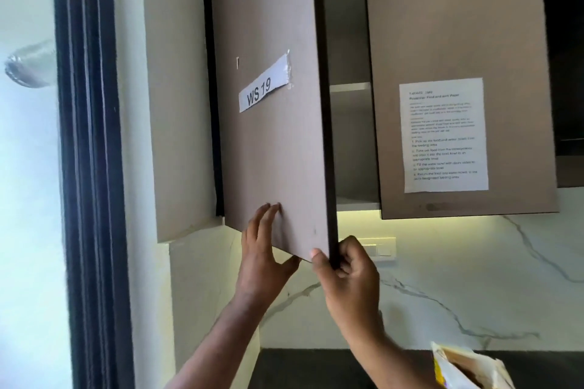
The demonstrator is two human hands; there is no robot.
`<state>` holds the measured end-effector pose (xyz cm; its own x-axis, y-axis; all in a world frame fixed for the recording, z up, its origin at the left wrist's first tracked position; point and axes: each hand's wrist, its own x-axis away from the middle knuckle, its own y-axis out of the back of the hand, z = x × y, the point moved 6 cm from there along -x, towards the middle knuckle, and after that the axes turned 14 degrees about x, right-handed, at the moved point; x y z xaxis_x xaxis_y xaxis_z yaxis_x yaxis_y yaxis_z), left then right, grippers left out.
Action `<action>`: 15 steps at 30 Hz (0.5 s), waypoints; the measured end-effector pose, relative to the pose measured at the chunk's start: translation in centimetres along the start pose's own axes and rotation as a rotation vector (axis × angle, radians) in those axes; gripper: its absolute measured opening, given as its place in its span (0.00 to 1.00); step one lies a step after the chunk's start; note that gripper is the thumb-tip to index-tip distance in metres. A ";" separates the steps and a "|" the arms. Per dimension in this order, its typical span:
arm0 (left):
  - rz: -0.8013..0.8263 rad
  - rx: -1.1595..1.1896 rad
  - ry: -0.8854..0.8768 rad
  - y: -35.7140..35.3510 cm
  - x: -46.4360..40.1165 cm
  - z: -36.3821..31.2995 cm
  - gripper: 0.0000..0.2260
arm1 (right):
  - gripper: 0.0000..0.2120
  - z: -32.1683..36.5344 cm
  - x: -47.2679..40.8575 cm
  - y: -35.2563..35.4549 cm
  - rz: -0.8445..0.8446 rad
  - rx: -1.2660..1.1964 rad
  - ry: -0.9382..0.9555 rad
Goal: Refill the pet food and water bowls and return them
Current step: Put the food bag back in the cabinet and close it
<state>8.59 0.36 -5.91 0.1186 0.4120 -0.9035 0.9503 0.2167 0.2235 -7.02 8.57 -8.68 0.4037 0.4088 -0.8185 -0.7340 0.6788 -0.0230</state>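
A brown wall-cabinet door with a taped label "WS 19" stands partly swung out. My left hand lies flat against the door's front near its bottom edge, fingers straight. My right hand grips the door's dark lower corner edge, thumb on the front and fingers curled behind. Behind the door, bare grey cabinet shelves show. An opened food bag pokes into view at the bottom right, on the dark counter. No bowls are in view.
The neighbouring cabinet door is closed and carries a printed instruction sheet. A marble-patterned backsplash with a white switch plate runs below the cabinets. A dark window frame stands at the left. The black counter lies below.
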 end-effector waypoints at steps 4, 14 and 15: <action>-0.096 0.042 0.046 2.6 0.8 -1.5 0.43 | 0.12 3.7 1.9 -1.8 -0.021 0.108 0.188; -0.097 0.058 0.180 7.9 2.2 -0.2 0.35 | 0.16 10.1 5.1 -7.2 0.028 0.195 0.361; -0.096 0.098 0.203 8.5 2.6 0.1 0.34 | 0.16 10.4 5.4 -7.8 0.039 0.197 0.360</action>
<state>16.98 3.21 -6.37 -0.0244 0.5649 -0.8248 0.9790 0.1805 0.0947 6.59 11.80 -6.92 0.1352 0.2203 -0.9660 -0.6119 0.7854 0.0935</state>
